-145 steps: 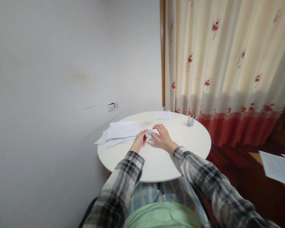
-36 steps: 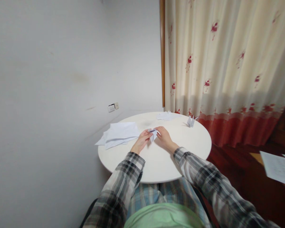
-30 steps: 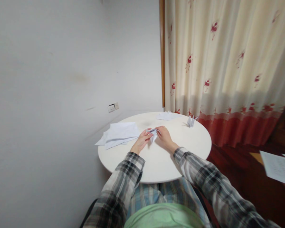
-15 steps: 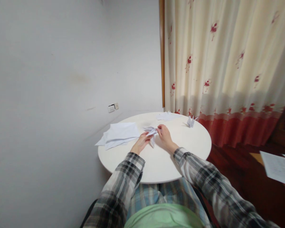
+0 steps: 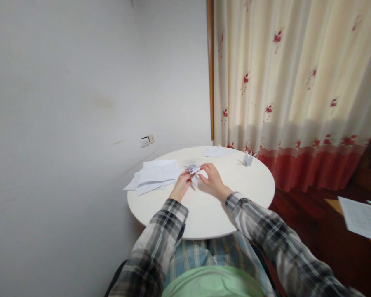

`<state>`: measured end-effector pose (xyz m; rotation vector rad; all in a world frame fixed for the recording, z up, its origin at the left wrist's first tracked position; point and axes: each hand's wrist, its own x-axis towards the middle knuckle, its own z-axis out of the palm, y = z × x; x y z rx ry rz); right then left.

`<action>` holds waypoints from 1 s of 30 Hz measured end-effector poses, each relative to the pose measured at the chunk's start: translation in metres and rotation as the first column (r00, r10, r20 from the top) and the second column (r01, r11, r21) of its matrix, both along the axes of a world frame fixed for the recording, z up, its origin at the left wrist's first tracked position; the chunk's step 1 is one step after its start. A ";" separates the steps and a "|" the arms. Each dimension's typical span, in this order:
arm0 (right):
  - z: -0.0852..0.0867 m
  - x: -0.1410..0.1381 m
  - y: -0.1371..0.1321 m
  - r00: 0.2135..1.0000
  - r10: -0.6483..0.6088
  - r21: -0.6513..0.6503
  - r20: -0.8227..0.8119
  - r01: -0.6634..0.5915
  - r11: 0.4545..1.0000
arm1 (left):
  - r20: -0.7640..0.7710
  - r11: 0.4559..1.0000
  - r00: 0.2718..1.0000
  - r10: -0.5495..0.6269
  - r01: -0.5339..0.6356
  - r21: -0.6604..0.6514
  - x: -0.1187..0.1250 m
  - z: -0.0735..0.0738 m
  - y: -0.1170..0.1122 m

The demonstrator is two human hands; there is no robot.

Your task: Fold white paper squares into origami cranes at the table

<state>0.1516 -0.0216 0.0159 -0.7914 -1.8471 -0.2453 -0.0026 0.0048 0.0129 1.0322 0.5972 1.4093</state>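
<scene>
Part of the folded paper was hidden by the left hand, so its finer creases could not be made out. It sat above the middle of the white tabletop, just beside the stacked sheets. The left grip was closed on its near side; the right hand had thumb and fingers parted at its other side, and whether a fingertip touched it was unclear. The far paper pile was blurred, and the written sheet at right was cut off and unreadable. Half a second earlier the right fingers had pinched the paper's tip; since then the folded paper had shifted slightly left, while the standing folded figure had stayed put.
</scene>
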 end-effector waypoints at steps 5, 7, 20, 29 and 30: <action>-0.002 0.001 0.003 0.998 -0.017 -0.012 0.053 0.018 1.000 | -0.029 1.000 0.999 -0.023 0.023 0.004 0.002 -0.001 -0.001; -0.003 0.001 0.005 0.997 -0.048 -0.012 0.067 0.049 0.999 | -0.049 0.999 0.998 -0.037 0.037 0.007 0.002 -0.002 0.000; -0.003 0.000 0.009 0.961 -0.163 -0.135 -0.225 0.135 0.982 | -0.158 0.999 0.987 0.004 -0.011 -0.047 -0.001 0.000 -0.005; -0.006 0.001 0.012 0.942 -0.094 -0.246 -0.322 0.013 0.969 | -0.169 0.998 0.985 0.041 -0.034 0.046 0.002 0.000 -0.007; -0.006 0.001 0.012 0.940 -0.086 -0.248 -0.330 0.001 0.969 | -0.172 0.999 0.985 0.013 -0.004 0.054 0.003 0.001 -0.008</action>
